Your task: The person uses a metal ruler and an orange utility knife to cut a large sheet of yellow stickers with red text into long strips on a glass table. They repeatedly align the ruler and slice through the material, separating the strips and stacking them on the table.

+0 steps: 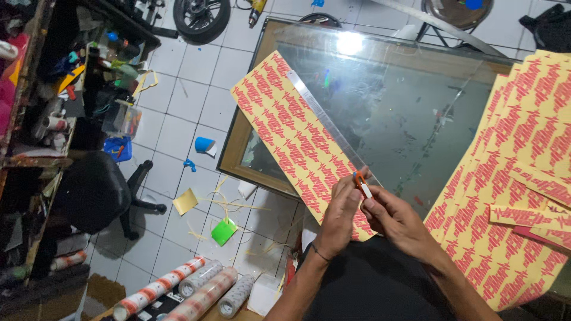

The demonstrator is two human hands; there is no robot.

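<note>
Both my hands meet at the near edge of a glass-topped table (pixel 410 101). My left hand (pixel 340 215) and my right hand (pixel 394 221) pinch a small orange and white cutter (pixel 361 184) between the fingertips. The cutter's tip is right at the near end of a metal ruler (pixel 324 119). That ruler lies lengthwise along a long yellow sticker sheet with red print (pixel 291 134), which runs diagonally over the table's left corner. A thin band circles my left wrist.
A stack of the same yellow and red sheets (pixel 517 172) covers the table's right side. On the tiled floor lie paper scraps, a green card (pixel 224 231), a blue cup (pixel 204 144), rolls of film (pixel 205 291), a black swivel chair (pixel 95 193) and a cluttered shelf (pixel 35 107).
</note>
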